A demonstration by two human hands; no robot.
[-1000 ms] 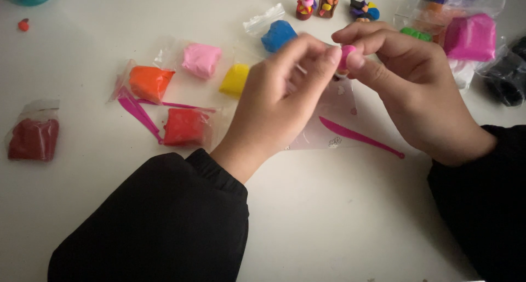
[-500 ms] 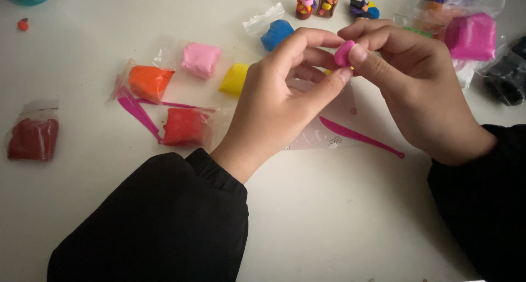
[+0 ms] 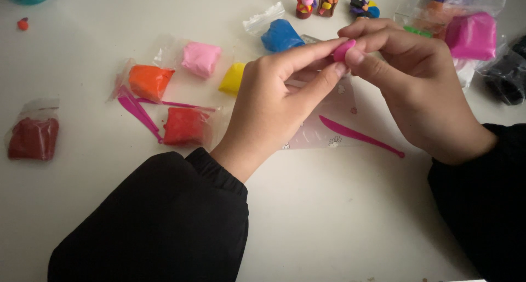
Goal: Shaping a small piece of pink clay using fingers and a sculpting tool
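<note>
Nearest to the camera are two black sleeves (image 3: 159,221), one at the left and one at the right edge, both lying on the white table (image 3: 339,227). From them the two hands rise toward the middle of the scene. The left hand (image 3: 274,104) is clenched around a small magenta clay piece (image 3: 343,50), with the thumb below it and the forefinger stretched above it. The right hand (image 3: 422,90) meets it from the right and pinches the same piece between thumb and fingertips, so both hands grasp it together, lifted above the table.

Under the hands lies a clear plastic sheet (image 3: 329,123), and on its near edge a thin magenta modelling tool (image 3: 359,135) lies slanting. To the left, a red clay block (image 3: 185,126) sits in its bag, and just beside it another magenta tool (image 3: 139,111). Far left, near the table edge, is a dark red clay bag (image 3: 33,138).

A little farther are an orange block (image 3: 149,81), a pink block (image 3: 200,58) and a yellow block (image 3: 233,78), partly hidden by the left hand. Beyond the hands is a blue block (image 3: 280,35). At the right sits a big magenta block (image 3: 471,35) in a bag, with a black one (image 3: 507,76) beside it. Farthest, at the top edge, stand small many-coloured clay figures (image 3: 329,3).
</note>
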